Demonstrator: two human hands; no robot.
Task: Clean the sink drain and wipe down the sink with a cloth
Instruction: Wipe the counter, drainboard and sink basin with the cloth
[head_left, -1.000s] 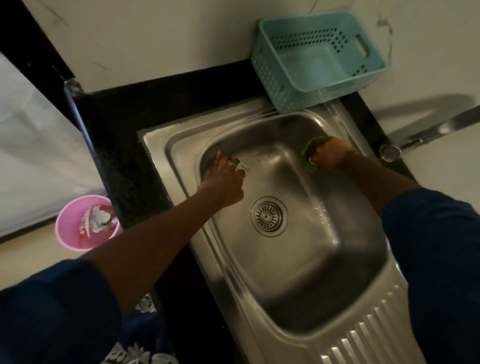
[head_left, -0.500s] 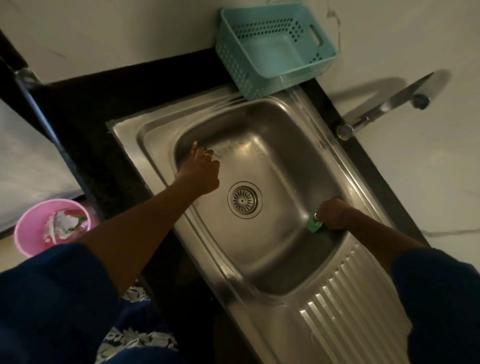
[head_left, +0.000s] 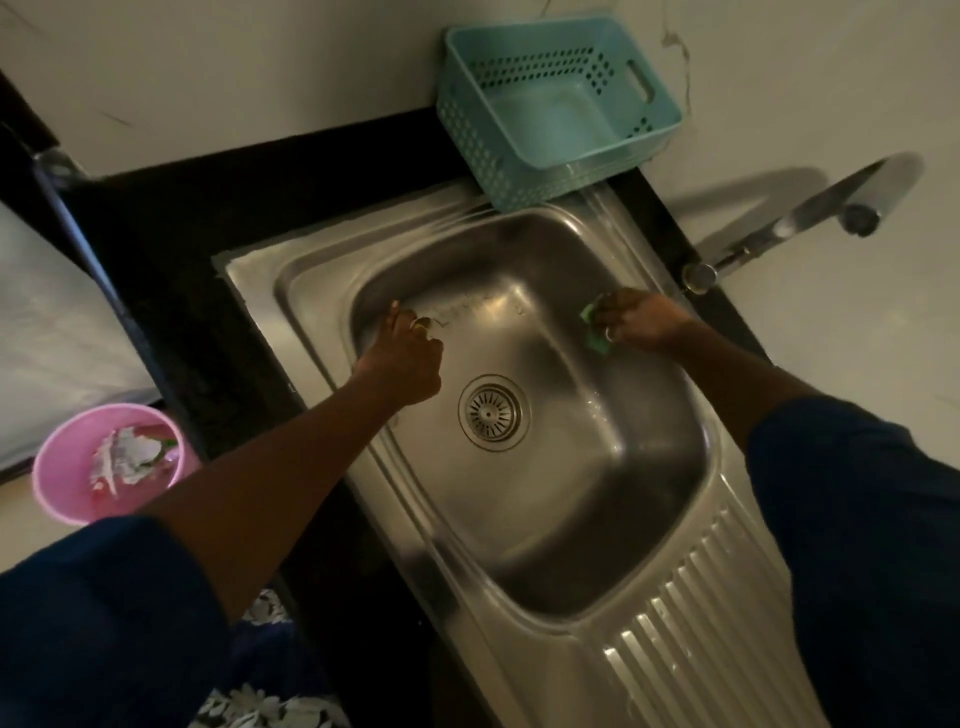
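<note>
The steel sink (head_left: 524, 525) fills the middle of the view, with its round slotted drain (head_left: 493, 412) in the basin floor. My right hand (head_left: 641, 325) grips a green cloth (head_left: 592, 335) and presses it against the basin's right wall near the far corner. My left hand (head_left: 402, 358) rests against the basin's left wall with its fingers curled, one digit sticking out, and it holds nothing. A ring shows on each hand. Most of the cloth is hidden under my right fingers.
A teal plastic basket (head_left: 556, 104) sits on the sink's far rim against the wall. The faucet (head_left: 779, 223) is swung right, away from the basin. A ridged drainboard (head_left: 701, 623) lies at the near right. A pink bucket (head_left: 111, 462) with scraps stands on the floor at left.
My right hand has slid the green cloth along the right wall, from the near part of the basin back toward the far corner. My left hand has stayed on the left wall.
</note>
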